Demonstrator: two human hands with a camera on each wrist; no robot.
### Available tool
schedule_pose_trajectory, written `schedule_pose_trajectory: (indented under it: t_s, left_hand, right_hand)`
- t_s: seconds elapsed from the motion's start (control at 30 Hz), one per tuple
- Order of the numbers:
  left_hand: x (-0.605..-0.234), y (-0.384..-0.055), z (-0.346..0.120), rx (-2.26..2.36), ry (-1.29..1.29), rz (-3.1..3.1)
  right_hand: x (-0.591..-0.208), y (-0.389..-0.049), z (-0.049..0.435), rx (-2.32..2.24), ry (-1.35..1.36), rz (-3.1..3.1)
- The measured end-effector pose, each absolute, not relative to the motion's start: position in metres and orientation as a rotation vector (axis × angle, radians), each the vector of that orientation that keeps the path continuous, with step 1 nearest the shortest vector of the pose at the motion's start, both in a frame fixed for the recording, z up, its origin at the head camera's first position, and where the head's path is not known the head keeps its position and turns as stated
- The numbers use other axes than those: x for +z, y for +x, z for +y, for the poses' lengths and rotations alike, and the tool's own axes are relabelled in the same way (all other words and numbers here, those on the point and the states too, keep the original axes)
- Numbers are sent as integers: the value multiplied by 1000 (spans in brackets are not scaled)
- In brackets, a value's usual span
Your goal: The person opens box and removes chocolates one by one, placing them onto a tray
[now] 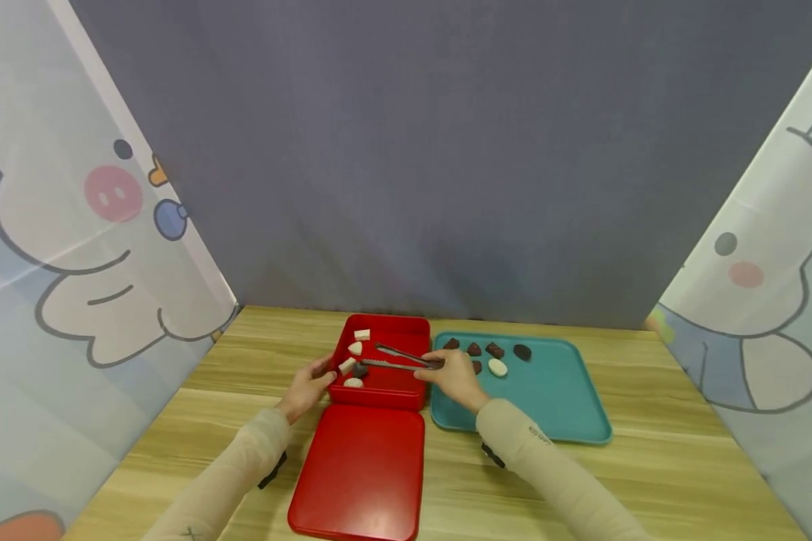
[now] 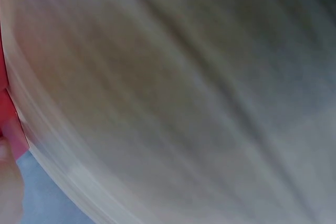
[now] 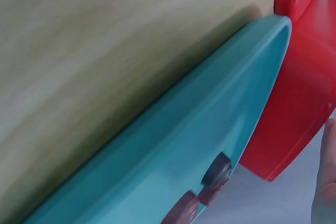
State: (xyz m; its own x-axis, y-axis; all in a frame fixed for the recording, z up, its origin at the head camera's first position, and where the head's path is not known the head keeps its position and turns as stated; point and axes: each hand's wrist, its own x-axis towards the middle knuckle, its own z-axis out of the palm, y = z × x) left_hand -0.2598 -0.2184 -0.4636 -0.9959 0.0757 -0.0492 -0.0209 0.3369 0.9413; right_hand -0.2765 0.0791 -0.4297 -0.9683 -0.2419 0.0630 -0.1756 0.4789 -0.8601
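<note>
My right hand [image 1: 456, 376] holds a pair of metal tongs [image 1: 399, 366] whose arms reach left over an open red box [image 1: 406, 398]. The two tips stand apart, the nearer one by a dark piece [image 1: 360, 370] in the box. Around it lie several white chocolate-like pieces [image 1: 347, 366] along the box's left side. My left hand [image 1: 306, 389] grips the box's left wall, thumb at the rim. A teal tray [image 1: 548, 406] to the right carries several brown chocolate-like pieces [image 1: 495, 350] and a white oval one [image 1: 497, 367].
A red lid [image 1: 362, 473] lies flat in front of the box. The tray sits close against the box's right side on the wooden table [image 1: 663, 451]. A grey curtain [image 1: 413, 150] rises behind, with printed cloth panels [image 1: 737, 315] at both sides.
</note>
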Motion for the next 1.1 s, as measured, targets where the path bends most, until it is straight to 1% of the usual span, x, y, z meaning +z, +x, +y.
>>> schedule_pose_trajectory:
  t_s: [0.3,0.67,1.1]
  left_hand:
    - [-466,-261,-218,1777,58,2488]
    - [-463,-259,-219,1795,44,2469]
    - [-465,-258,-219,1810,65,2477]
  right_hand:
    - [-429,-276,65,-1449,-457,2711]
    - [-427,-278,53,-1322,-442,2774]
    - [-431,-276,42,-1230,-525,2857]
